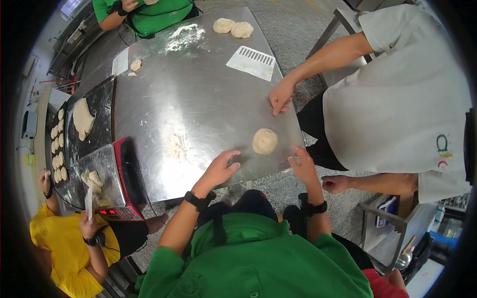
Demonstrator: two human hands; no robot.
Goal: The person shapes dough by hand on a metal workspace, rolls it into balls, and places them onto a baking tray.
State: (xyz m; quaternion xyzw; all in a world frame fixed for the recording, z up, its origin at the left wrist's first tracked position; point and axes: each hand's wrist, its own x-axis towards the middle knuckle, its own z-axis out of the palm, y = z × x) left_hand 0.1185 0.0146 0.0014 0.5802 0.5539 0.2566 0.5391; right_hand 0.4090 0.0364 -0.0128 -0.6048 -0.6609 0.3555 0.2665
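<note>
A round ball of dough (pixel 265 141) rests on the stainless steel table (pixel 208 100) near its front right corner. To its left is my left hand (pixel 220 167), fingers apart and nothing held. My right hand (pixel 303 163) is on the other side, by the table's right edge, also empty with thumb and fingers spread. Neither hand touches the dough. Both wrists wear black bands. Just beyond the dough, a co-worker's loosely curled hand (pixel 281 96) is at the table edge. Patches of flour (pixel 176 146) mark the steel to the left of the dough.
Two dough balls (pixel 242 29) and a slotted white scraper (pixel 253 62) lie at the far right. A red digital scale (pixel 128 178) carrying dough stands left, beside a dark board (pixel 98 100) with a flat dough piece (pixel 82 118). Co-workers stand right, left and opposite.
</note>
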